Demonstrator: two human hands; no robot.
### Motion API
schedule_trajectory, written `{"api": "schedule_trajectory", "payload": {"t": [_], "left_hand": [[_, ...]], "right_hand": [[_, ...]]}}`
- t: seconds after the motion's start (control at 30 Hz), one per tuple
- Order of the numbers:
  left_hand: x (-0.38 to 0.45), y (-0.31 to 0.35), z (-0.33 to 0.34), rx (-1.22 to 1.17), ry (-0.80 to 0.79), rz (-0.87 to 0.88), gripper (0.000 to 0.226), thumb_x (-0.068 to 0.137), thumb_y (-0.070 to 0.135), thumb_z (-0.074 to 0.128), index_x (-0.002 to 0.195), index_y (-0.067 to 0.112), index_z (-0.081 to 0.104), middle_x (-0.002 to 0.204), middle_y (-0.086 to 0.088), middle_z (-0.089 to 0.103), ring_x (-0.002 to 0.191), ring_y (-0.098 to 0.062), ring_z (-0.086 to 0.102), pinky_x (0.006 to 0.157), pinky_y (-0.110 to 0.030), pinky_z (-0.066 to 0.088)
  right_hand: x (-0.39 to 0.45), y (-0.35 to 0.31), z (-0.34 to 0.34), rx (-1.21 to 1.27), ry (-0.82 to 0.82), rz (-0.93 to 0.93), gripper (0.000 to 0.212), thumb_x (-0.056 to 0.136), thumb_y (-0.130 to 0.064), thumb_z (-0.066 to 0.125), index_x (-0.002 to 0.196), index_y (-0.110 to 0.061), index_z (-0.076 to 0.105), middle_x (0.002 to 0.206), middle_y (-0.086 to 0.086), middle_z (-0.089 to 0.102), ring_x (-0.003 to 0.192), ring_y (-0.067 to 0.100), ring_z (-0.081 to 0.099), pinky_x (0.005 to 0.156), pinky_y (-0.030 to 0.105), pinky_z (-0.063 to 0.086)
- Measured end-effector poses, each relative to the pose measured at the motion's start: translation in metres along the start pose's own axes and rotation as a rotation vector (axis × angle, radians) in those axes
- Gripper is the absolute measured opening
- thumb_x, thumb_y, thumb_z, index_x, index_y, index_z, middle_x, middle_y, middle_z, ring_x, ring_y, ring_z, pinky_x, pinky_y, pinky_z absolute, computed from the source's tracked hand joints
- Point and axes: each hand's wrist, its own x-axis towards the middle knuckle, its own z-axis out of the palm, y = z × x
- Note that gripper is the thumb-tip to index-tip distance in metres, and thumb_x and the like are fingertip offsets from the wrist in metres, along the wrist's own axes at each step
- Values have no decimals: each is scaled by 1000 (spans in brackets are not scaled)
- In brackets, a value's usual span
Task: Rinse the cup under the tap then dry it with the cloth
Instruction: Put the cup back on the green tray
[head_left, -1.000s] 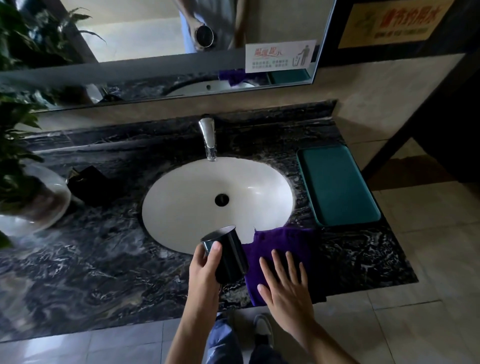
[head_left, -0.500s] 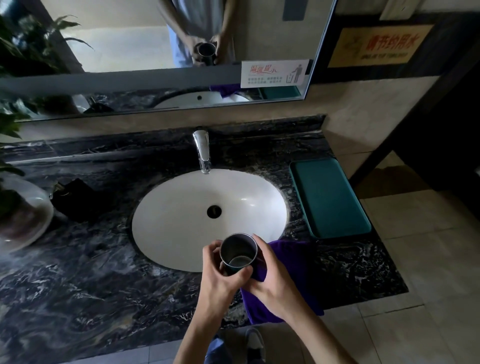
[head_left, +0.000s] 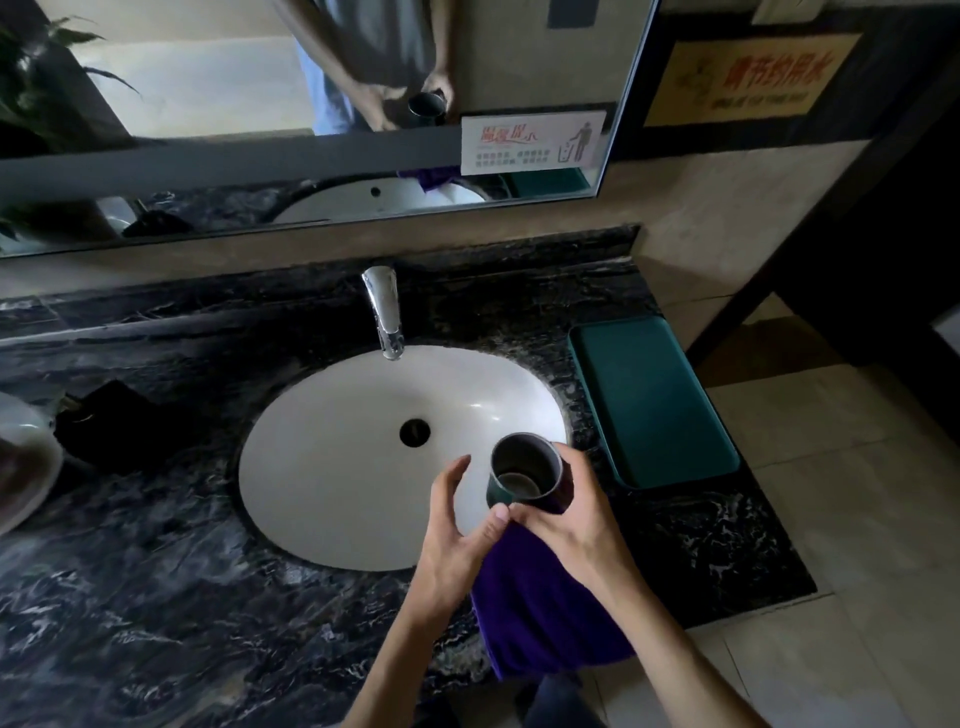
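A dark cup (head_left: 524, 475) is gripped upright by the right hand (head_left: 571, 514) over the purple cloth (head_left: 540, 613), apparently for drying, while the left hand (head_left: 457, 530) is held open alongside.

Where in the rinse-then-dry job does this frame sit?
No water runs from the tap; whether rinsing happened cannot be told. In hand: the right hand holds the cup upright over the basin's edge, with the left hand beside it. Left: wiping with the purple cloth lying underneath.
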Motion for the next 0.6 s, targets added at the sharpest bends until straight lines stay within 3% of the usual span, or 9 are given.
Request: {"api": "schedule_trajectory", "payload": {"t": [0.1, 0.2, 0.33, 0.6], "left_hand": [[9, -22, 43, 372, 84, 45, 76, 88, 63, 53, 154, 29, 40, 163, -1, 41, 152, -16, 35, 124, -43, 30], [15, -36, 89, 756, 83, 74, 72, 90, 61, 48, 153, 26, 48, 162, -11, 46, 153, -34, 37, 123, -53, 31], [21, -47, 128, 1025, 22, 100, 72, 87, 64, 56, 149, 27, 55, 159, -11, 51, 148, -38, 45, 120, -56, 24], [26, -57, 145, 1158, -30, -3, 76, 89, 69, 51, 153, 29, 50, 158, -9, 52, 146, -39, 47, 117, -58, 26]], "right_hand": [[23, 12, -37, 40, 114, 17, 71, 67, -25, 89, 126, -42, 53, 127, -4, 67, 120, 14, 66, 105, 42, 52], [46, 24, -78, 86, 203, 56, 74, 75, -9, 88, 136, -25, 49, 134, 0, 61, 128, 24, 61, 109, 49, 50], [76, 34, -124, -40, 252, 59, 85, 81, -18, 85, 153, -18, 38, 152, -2, 47, 141, 16, 45, 119, 42, 39], [116, 59, -153, -47, 285, 72, 81, 80, -6, 84, 148, -10, 41, 148, 8, 50, 133, 15, 47, 117, 37, 38]]}}
